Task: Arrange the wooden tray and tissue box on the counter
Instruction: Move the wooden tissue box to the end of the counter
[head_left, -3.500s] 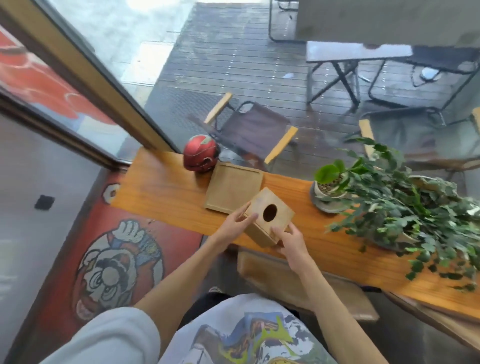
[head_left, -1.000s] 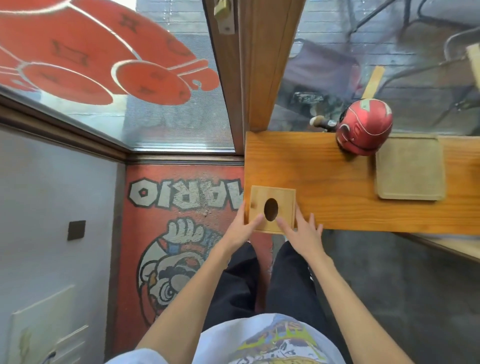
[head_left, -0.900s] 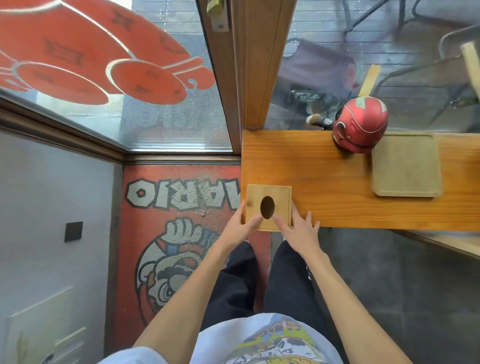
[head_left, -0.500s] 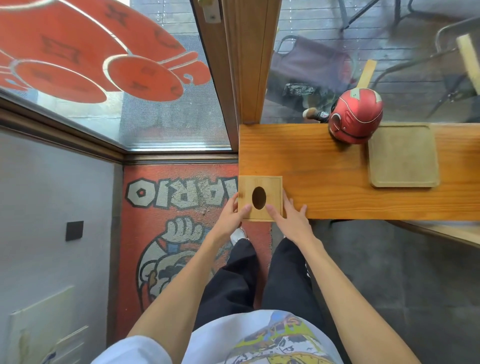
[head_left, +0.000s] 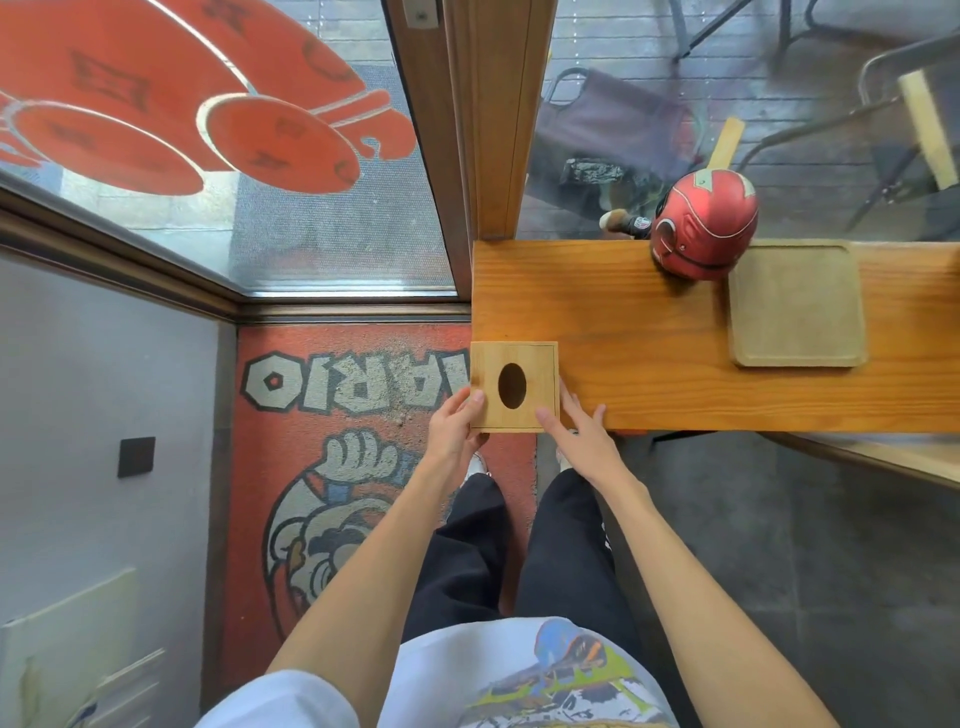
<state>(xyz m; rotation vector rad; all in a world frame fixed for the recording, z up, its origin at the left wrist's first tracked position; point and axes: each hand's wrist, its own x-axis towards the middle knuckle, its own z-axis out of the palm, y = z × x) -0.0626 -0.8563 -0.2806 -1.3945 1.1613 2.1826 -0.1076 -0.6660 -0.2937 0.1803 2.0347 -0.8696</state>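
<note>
The wooden tissue box (head_left: 535, 364), a light cube with an oval hole on top, stands on the near left corner of the orange wooden counter (head_left: 623, 332). My left hand (head_left: 454, 428) grips its left side with the thumb on the top edge. My right hand (head_left: 579, 434) holds its right side, fingers spread onto the counter. The flat square wooden tray (head_left: 797, 304) lies further right on the counter, apart from the box and from both hands.
A red helmet (head_left: 704, 234) sits at the counter's back edge, touching the tray's left corner. A wooden door post (head_left: 493, 119) and window glass stand behind. A Mario floor mat (head_left: 332, 467) lies below; the grey wall is on the left.
Since 3.5 s ago the box went from beside the tray to the counter's left end. In the last second it slid to the near left corner, both hands staying on it.
</note>
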